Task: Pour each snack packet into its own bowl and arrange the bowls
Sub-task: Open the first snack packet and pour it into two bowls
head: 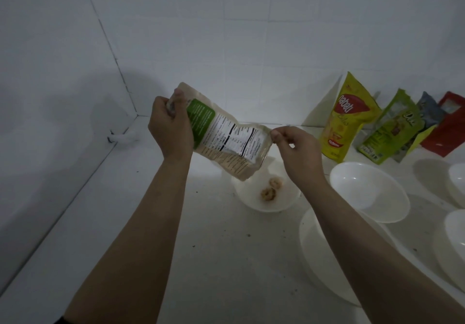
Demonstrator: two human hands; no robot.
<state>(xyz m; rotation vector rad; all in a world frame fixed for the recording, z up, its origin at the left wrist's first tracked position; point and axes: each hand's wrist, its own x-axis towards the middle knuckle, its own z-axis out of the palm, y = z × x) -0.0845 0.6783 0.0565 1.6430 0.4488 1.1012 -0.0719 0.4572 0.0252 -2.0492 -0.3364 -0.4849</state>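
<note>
I hold a beige snack packet with a green panel and a nutrition label, tilted mouth-down over a small white bowl. My left hand grips the packet's upper end. My right hand pinches its lower right corner. Two round pale-brown snack pieces lie in the bowl. Other packets lean on the back wall: a yellow one, a green one, a dark grey-blue one and a red one.
Several empty white bowls stand to the right: one large, one partly under my right forearm, two cut by the right edge. White tiled walls meet in a corner at the left. Dark crumbs speckle the white counter.
</note>
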